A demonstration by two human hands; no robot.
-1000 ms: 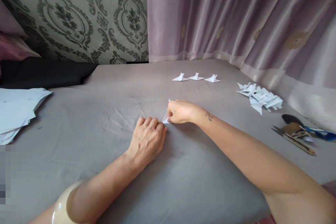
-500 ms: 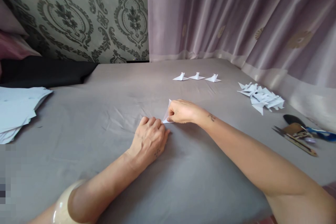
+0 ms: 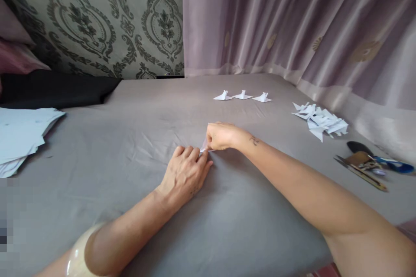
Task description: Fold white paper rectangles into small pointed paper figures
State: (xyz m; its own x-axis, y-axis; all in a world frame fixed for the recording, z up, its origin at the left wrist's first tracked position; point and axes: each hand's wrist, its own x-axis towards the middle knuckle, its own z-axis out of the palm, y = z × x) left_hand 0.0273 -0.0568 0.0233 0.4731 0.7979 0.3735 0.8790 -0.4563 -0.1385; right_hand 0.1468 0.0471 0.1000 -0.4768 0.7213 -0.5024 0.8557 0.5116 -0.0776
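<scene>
Low on the grey-covered surface, a small folded white paper (image 3: 203,147) shows between my two hands, mostly hidden by them. My right hand (image 3: 221,135) is closed on it from the right, its fingers curled in. From the left, my left hand (image 3: 186,169) presses its bent fingertips at the paper's near left edge, fingers held together. Beyond the hands stand three folded paper figures in a row, the middle paper figure (image 3: 242,95) between the others.
Several folded paper pieces (image 3: 325,120) lie heaped at the right. Nearer are blue-handled scissors (image 3: 394,164) and a thread snipper-like pointed tool (image 3: 364,175). At left lies a stack of white paper sheets (image 3: 26,132), with black cloth (image 3: 58,88) behind it.
My left fingers have spread slightly toward the paper, and my right hand has shifted a little left, covering more of it. The view has turned slightly.
</scene>
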